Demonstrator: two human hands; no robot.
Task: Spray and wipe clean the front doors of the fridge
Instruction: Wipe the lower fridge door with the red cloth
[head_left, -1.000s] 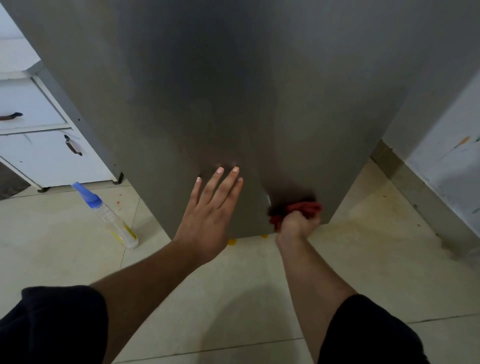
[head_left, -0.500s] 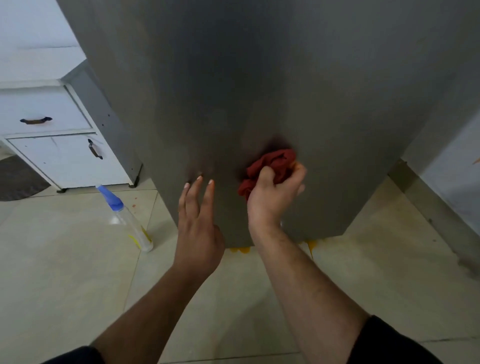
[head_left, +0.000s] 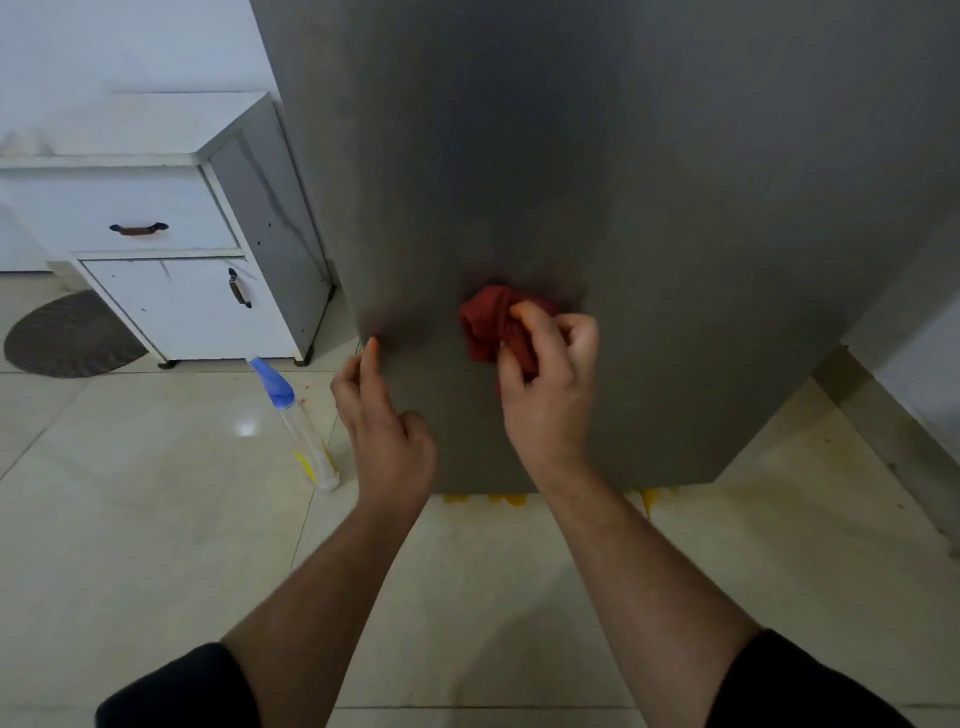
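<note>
Red cloth (head_left: 493, 325) bunched in our right hand (head_left: 545, 384), pressed low on the fridge door (head_left: 623, 208). Our left hand (head_left: 384, 421) holds nothing, fingers loose, one fingertip (head_left: 371, 343) at the door. We've got the bottle (head_left: 301, 426) parked on the floor (head_left: 130, 519), so spraying looks done and wiping is underway.

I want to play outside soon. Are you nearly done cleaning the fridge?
Spraying looks done for now: the spray bottle stands on the floor, out of both hands. In hand: the right hand presses a red cloth low on the fridge door, with the left hand empty beside it. Left: I can't tell how much higher up is wiped; the door's top is out of view.
</note>
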